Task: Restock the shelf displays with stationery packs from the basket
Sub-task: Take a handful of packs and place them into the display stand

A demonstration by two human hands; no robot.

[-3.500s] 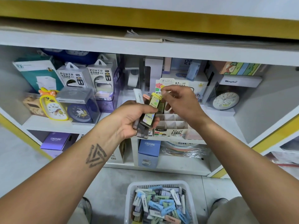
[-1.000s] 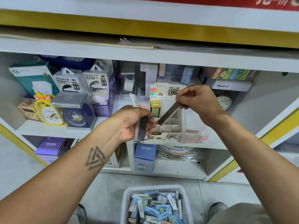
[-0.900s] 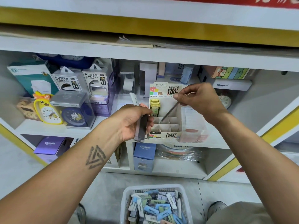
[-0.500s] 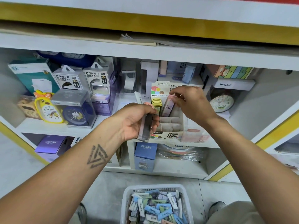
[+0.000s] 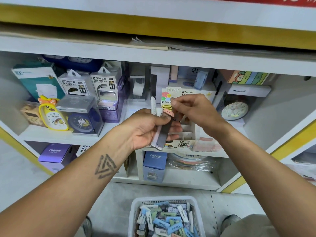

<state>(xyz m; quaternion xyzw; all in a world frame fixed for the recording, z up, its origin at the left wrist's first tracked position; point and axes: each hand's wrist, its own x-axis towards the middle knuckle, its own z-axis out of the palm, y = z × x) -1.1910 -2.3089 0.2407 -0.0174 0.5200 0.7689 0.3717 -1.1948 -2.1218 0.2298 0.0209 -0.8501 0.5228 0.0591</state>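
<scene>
The left hand (image 5: 145, 129) grips several packs (image 5: 161, 134); the right hand (image 5: 196, 110) pinches one pink-capped pack's top (image 5: 168, 112), hiding the display box (image 5: 186, 134) partly.

Display box (image 5: 185, 144) front slots open; clock (image 5: 234, 110) right; shelf board (image 5: 153, 57) overhead.

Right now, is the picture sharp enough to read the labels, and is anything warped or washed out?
Head view: wide-angle bending curves the shelf edge; the power bank boxes read clearly; the packs in the left hand and the right hand are slightly motion-soft; plastic glare on the blue clock case.
</scene>
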